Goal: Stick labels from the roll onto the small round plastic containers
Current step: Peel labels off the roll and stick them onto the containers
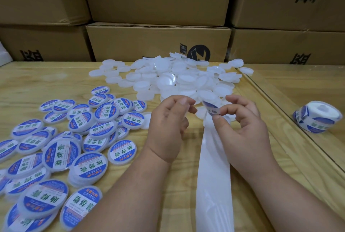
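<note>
My right hand (242, 131) pinches a blue-and-white label (211, 108) between thumb and forefinger, at the top end of the white backing strip (214, 166) that runs down toward me. My left hand (168, 119) is just left of the label, fingers curled and thumb against the forefinger; whether it holds something translucent I cannot tell. A heap of plain white round containers (168, 80) lies right behind both hands. Several labelled containers (61, 149) are spread over the table's left side. The label roll (317, 117) stands at the right.
The wooden table (46, 78) has a seam (291, 116) running diagonally on the right, with the roll beyond it. Stacked cardboard boxes (158, 43) form a wall along the table's far edge.
</note>
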Demonstrator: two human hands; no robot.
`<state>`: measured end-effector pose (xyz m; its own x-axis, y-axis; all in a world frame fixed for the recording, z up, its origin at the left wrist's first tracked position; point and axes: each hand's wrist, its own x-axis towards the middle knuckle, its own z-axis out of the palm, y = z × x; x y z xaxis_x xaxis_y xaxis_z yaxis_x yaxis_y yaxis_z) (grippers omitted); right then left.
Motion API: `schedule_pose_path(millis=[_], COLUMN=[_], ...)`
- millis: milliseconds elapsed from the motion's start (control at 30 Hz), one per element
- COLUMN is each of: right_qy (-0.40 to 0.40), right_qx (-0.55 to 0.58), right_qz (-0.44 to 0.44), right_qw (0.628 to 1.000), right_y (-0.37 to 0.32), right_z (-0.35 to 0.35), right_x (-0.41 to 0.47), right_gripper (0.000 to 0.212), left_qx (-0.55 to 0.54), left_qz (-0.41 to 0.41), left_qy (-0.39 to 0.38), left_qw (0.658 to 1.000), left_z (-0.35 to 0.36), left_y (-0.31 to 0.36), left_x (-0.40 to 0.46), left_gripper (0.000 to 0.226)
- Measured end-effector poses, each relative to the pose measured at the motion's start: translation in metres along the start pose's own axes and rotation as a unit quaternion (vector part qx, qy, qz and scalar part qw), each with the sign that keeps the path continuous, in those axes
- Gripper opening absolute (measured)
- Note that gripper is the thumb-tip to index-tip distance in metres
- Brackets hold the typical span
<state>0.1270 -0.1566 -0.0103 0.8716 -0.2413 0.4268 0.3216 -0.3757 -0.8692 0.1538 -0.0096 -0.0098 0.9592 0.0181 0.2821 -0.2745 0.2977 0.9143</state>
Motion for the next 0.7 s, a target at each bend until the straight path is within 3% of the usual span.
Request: schedule_pose_path(millis=[267, 400, 567, 700], right_qy=[-0.048, -0.082, -0.124, -0.113], right_qx=[0.106, 0.114, 0.121, 0.084], right_qz=[0.038, 0.052, 0.062, 0.074], right_qw=[0.993, 0.989, 0.983, 0.987], right_y=[0.0006, 0.0025, -0.0017, 0.0017], right_z=[-0.0019, -0.0014, 0.0009, 0.0019], right_x=[0.0001, 0.0, -0.0022, -0.0005], right_gripper=[0.008, 0.013, 0.016, 0.011], left_qx=[-0.098, -0.055, -0.054, -0.023], left_qz=[-0.082, -0.089, -0.113, -0.116], left_qy=[0.001, -0.043, -0.097, -0.101], left_qw=[0.992, 0.994, 0.987, 0.988], left_z=[-0.0055, -0.001, 0.0007, -0.0002], left_y=[0.0015, 0.0038, 0.0002, -0.0032], left_x=[0.0054, 0.0026, 0.0019, 0.0031], left_gripper=[0.036, 0.025, 0.039, 0.045])
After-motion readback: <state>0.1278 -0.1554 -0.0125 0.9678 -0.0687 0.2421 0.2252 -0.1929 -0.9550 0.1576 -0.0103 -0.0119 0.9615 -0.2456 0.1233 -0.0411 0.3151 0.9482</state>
